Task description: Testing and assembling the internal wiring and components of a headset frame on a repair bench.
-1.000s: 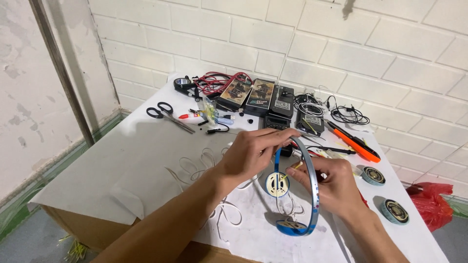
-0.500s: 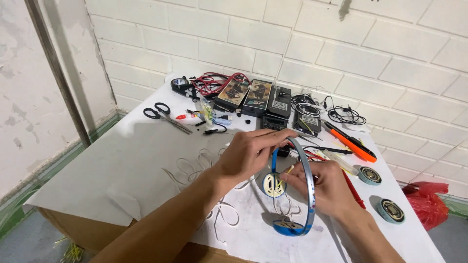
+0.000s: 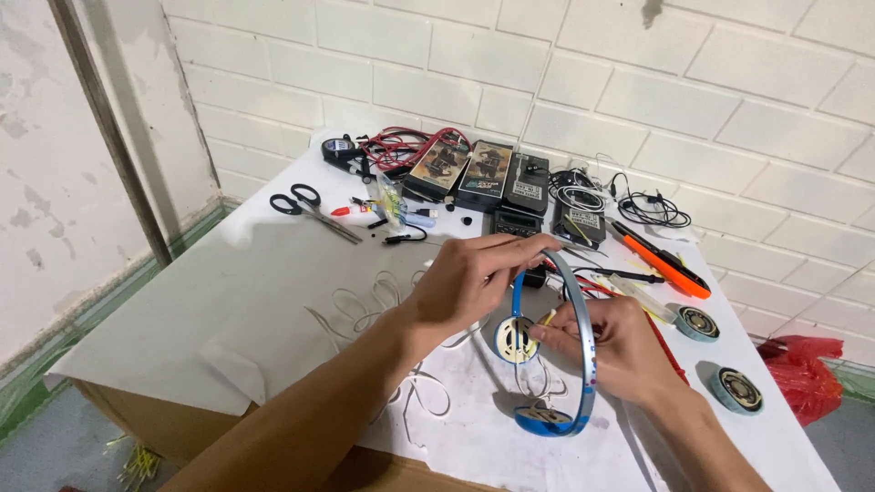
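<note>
A blue and silver headphone headband (image 3: 583, 351) stands on edge in the middle of the white table (image 3: 228, 310). My left hand (image 3: 478, 273) pinches the top of the band near its upper end. An open earcup (image 3: 516, 339) with a bare round speaker faces me, and the other earcup (image 3: 544, 420) rests on the table. Behind the band, my right hand (image 3: 620, 351) holds a thin stick-like tool whose tip touches the open earcup. Thin white wires (image 3: 383, 305) trail from the headphones across the table.
Black scissors (image 3: 310, 208), small tubes and red wires (image 3: 396, 150) lie at the back left. Several flat boxes (image 3: 483, 173) and black cables (image 3: 652, 210) line the brick wall. An orange tool (image 3: 665, 266) and two loose speaker discs (image 3: 720, 360) sit at the right, beside a red bag (image 3: 807, 378).
The headband has tilted slightly and my left hand has shifted along its top. My right hand has brought the thin tool up to the open earcup. The view moved a little closer.
</note>
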